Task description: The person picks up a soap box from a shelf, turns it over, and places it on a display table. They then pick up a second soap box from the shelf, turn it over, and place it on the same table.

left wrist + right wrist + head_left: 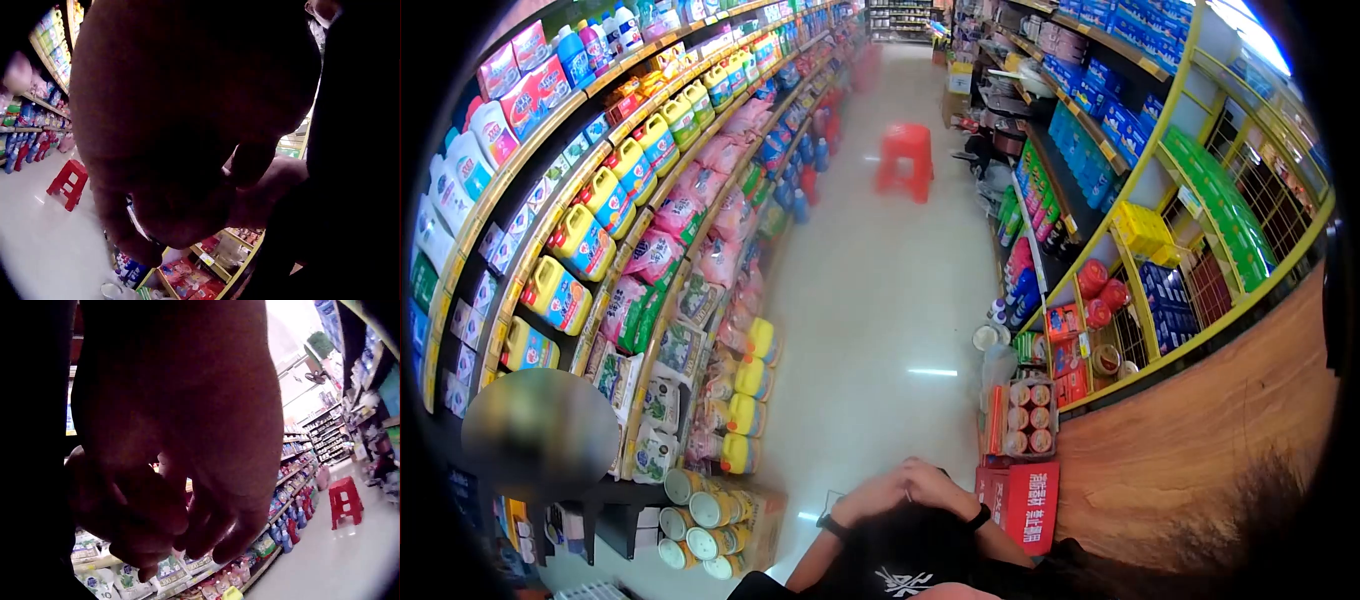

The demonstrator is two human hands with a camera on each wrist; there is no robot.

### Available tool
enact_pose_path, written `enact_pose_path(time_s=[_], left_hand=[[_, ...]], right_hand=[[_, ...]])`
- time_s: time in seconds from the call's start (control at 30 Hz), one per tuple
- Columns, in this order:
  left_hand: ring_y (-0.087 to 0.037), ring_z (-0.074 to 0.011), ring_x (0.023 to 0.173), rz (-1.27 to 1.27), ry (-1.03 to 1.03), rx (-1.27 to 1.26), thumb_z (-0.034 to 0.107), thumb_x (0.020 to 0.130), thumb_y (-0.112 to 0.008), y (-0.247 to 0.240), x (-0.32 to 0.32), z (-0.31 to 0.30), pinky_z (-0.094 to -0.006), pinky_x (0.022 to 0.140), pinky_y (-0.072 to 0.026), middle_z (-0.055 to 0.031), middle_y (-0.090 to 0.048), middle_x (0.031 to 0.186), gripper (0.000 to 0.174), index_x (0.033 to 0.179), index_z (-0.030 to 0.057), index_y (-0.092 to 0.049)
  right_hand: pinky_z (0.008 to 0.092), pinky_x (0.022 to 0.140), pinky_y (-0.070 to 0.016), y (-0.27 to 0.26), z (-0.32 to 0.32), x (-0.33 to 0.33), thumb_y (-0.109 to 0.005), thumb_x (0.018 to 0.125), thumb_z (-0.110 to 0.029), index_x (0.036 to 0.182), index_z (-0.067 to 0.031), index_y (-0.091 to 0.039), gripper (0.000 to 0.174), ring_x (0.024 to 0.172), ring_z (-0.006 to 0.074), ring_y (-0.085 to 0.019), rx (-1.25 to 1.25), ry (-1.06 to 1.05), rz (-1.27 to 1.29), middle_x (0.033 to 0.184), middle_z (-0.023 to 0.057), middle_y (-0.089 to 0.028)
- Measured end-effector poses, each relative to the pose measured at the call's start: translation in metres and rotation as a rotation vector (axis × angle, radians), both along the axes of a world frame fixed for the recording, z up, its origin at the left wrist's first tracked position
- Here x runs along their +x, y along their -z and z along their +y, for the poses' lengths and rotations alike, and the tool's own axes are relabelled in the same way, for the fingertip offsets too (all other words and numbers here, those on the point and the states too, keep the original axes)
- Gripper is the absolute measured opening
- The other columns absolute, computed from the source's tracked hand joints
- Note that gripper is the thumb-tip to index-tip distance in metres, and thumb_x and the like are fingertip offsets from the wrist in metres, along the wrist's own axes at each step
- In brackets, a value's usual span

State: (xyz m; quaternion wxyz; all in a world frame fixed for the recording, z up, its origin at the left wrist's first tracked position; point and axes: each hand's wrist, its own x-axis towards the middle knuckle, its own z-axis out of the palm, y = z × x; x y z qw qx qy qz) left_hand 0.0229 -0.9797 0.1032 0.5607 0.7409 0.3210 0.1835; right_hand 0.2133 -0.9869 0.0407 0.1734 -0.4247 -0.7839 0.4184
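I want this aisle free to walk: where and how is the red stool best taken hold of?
Probably by opposite edges of its seat, coming from above on the near side. The red stool stands upright, seat uppermost with the legs below, and the aisle floor runs up to it on that side.

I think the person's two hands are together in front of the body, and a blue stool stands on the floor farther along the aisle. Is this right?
Not quite: the stool is red, as the head view shows. The left hand and right hand are indeed together.
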Motion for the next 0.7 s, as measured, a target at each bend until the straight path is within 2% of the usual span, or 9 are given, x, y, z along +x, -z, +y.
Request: enact_pose_path(time_s=[0.03,0.1,0.4,0.5,0.6,0.7], left_hand=[[-0.06,-0.046,0.101,-0.006,-0.009,0.009,0.023,0.094,-0.048,0.001,-0.002,0.007,-0.0494,0.089,-0.0489,-0.0281,-0.064,0.107,0.033,0.114,-0.001,-0.059],[-0.06,-0.0463,0.099,0.089,-0.04,0.029,0.023,0.094,-0.048,0.036,-0.013,0.014,-0.0496,0.088,-0.0491,-0.0278,-0.065,0.106,0.033,0.114,-0.0006,-0.059],[-0.061,-0.0466,0.103,0.193,-0.071,-0.003,0.025,0.097,-0.047,0.077,-0.025,0.113,-0.0505,0.091,-0.0489,-0.0281,-0.065,0.111,0.035,0.118,-0.0006,-0.059],[-0.061,-0.0467,0.104,0.219,-0.01,-0.065,0.026,0.097,-0.048,0.063,-0.022,0.165,-0.0508,0.093,-0.0484,-0.0284,-0.065,0.113,0.036,0.119,-0.0007,-0.058],[-0.061,-0.0465,0.106,0.246,0.027,-0.061,0.026,0.097,-0.049,0.072,-0.022,0.218,-0.0505,0.094,-0.0481,-0.0285,-0.065,0.114,0.037,0.12,-0.001,-0.059],[-0.061,-0.0465,0.106,0.251,0.037,-0.051,0.026,0.096,-0.05,0.059,-0.015,0.277,-0.0499,0.094,-0.0483,-0.028,-0.065,0.115,0.039,0.121,-0.0012,-0.059]], right_hand=[[0.0436,0.092,-0.0494,-0.01,0.007,-0.004,-0.053,0.079,0.001,0.097,-0.0026,-0.069,0.025,0.102,0.0386,-0.06,-0.005,-0.032,0.003,0.102,0.0183,-0.066],[0.0438,0.091,-0.0494,-0.026,0.03,-0.011,-0.053,0.08,0.001,0.096,-0.0024,-0.069,0.024,0.102,0.0384,-0.06,-0.012,-0.096,0.014,0.1,0.0183,-0.066],[0.0458,0.088,-0.049,0.017,0.136,-0.019,-0.056,0.079,0.0,0.097,-0.0019,-0.068,0.022,0.097,0.041,-0.06,-0.009,-0.108,0.107,0.098,0.021,-0.064],[0.0467,0.086,-0.0487,0.034,0.18,-0.016,-0.057,0.078,-0.001,0.097,-0.0015,-0.067,0.021,0.095,0.041,-0.059,0.001,-0.098,0.141,0.096,0.0207,-0.063],[0.0469,0.086,-0.0487,0.007,0.233,-0.012,-0.057,0.078,-0.002,0.097,-0.0016,-0.066,0.021,0.095,0.0408,-0.059,-0.037,-0.122,0.099,0.095,0.0199,-0.063],[0.0472,0.087,-0.0484,0.004,0.282,-0.006,-0.058,0.079,-0.003,0.097,-0.0017,-0.066,0.02,0.096,0.0403,-0.059,0.03,-0.052,0.172,0.096,0.0192,-0.063]])
